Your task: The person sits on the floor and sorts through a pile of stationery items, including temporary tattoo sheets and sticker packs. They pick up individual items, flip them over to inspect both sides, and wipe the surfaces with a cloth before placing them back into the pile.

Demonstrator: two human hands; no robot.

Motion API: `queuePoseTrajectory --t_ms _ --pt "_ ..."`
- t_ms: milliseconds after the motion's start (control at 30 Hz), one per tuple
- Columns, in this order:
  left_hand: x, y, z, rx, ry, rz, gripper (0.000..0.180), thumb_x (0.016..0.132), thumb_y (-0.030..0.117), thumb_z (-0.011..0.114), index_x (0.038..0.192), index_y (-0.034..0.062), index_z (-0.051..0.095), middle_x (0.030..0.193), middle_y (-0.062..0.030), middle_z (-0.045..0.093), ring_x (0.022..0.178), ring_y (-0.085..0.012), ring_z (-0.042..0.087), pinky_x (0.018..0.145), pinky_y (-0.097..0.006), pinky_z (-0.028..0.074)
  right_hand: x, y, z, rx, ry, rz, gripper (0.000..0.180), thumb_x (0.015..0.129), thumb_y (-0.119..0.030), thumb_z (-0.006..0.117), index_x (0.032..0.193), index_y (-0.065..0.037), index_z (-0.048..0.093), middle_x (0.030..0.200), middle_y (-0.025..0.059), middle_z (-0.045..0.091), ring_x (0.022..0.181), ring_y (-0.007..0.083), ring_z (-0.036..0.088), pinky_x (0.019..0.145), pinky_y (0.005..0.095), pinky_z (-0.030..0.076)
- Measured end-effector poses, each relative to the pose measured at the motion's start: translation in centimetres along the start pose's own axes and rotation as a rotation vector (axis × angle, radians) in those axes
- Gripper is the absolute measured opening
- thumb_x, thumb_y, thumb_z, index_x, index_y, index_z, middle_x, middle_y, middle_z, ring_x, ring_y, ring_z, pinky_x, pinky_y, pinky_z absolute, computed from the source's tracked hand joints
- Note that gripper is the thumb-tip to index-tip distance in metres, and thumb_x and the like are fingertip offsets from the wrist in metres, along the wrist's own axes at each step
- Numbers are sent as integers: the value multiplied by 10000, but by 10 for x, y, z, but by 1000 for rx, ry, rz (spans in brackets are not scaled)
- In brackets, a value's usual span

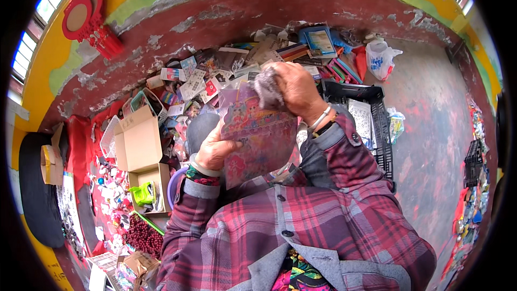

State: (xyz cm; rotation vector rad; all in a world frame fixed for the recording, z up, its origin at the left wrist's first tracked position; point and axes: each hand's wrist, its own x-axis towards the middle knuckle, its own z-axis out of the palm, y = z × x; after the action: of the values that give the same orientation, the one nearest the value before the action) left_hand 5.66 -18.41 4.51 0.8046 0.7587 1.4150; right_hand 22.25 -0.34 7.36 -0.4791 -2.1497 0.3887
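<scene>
My left hand (212,151) grips the left edge of a sheet of colourful cartoon stickers (258,148) in a clear sleeve, thumb on top. The sheet is held up in front of my body, tilted. In my right hand (301,89) is a crumpled grey cloth (268,87), closed in the fingers. The cloth lies against the top right part of the sheet. Behind the sheet my knees show in part, and a purple rim (174,187) stands beside my left forearm.
Loose cards and packets (194,83) heap along the wall. An open cardboard box (141,148) and dark red beads (144,235) are at left. To the right stand a black plastic crate (385,145) and a white plastic bag (381,59); more small goods (474,205) line the far right.
</scene>
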Motion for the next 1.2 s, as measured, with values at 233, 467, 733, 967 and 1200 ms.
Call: queuePoseTrajectory --t_ms 233,467,733,967,1200 --pt "-3 6 -14 -35 77 -49 736 669 -105 496 1380 21 353 1305 -97 493 1205 -219 457 1001 -338 356 0 54 -33 979 -21 400 435 959 -368 450 1167 4 537 987 82 629 859 157 615 739 298 500" --pt "3 14 -8 159 -36 -125 760 680 -72 476 1411 11 286 1345 -93 444 1211 -212 446 1004 -329 349 33 -16 -18 632 -444 260 425 891 -373 566 1155 -42 539 1006 116 631 910 135 599 791 272 475" --pt "7 16 5 2 -40 -197 763 689 -66 495 1414 7 269 1328 -95 452 1196 -197 455 992 -311 361 10 -49 6 844 -199 391 197 795 -170 715 788 -8 603 641 -2 540 638 35 464 545 233 388" --pt "4 6 -2 0 -20 -251 699 708 -118 466 1385 0 335 1294 -89 493 1180 -189 472 981 -307 373 9 -42 14 657 131 460 268 822 -253 698 743 -13 608 557 -34 465 556 36 392 487 228 334" --pt "7 -1 -1 -31 -33 -209 689 709 -130 447 1379 0 347 1293 -97 496 1159 -193 493 958 -304 393 9 -22 15 616 290 588 375 900 -361 586 739 -23 605 526 -56 411 528 30 348 463 234 298"
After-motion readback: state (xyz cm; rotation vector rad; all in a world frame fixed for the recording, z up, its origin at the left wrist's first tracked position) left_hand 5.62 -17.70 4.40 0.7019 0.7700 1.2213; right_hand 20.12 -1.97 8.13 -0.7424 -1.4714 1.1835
